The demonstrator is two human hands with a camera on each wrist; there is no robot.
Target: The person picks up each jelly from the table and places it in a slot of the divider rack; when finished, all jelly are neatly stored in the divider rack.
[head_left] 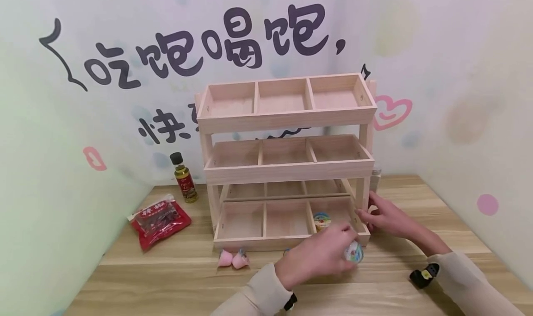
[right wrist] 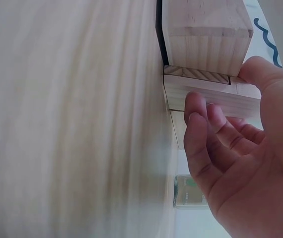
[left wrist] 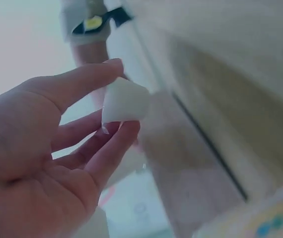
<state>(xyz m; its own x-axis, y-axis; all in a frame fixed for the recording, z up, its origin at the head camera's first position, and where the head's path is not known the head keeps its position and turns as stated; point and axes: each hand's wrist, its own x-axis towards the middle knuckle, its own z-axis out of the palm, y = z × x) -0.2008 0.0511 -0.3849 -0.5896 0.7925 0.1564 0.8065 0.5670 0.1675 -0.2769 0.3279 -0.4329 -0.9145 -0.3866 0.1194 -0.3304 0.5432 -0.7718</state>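
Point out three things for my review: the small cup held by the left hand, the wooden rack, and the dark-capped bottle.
Small cup (left wrist: 126, 101): left wrist view, pale side wall.
Wooden rack (head_left: 287, 171): head view, middle tier's front board.
Dark-capped bottle (head_left: 186, 183): head view, red label.

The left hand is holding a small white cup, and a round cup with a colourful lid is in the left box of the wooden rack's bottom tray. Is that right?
No: the round cup with a colourful lid is in the right box of the wooden bottom tray, as the head view shows. The left hand does hold a small white cup.
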